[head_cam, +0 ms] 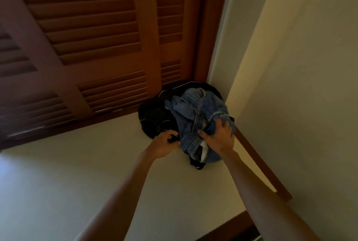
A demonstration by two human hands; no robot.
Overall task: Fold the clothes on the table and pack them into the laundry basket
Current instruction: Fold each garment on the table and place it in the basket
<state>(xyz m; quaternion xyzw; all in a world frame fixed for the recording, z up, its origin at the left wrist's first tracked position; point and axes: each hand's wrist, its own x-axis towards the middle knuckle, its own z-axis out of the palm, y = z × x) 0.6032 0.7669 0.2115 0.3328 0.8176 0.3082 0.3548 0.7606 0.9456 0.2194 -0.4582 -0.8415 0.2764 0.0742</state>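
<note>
A crumpled pair of blue jeans (195, 112) lies on top of a black mesh laundry basket (155, 114) in the corner, on a pale surface. My right hand (219, 136) is closed on the near part of the jeans, by the waistband. My left hand (164, 143) grips the dark near edge of the basket, just left of the jeans. More dark cloth (196, 164) pokes out under the jeans at the near side. The basket's inside is mostly hidden by the jeans.
Brown louvred doors (87, 37) stand behind the basket on the left. A pale wall (300, 66) closes the right side, with a brown wooden strip (261, 165) along its foot. The pale surface (77, 182) spreads out toward me on the left.
</note>
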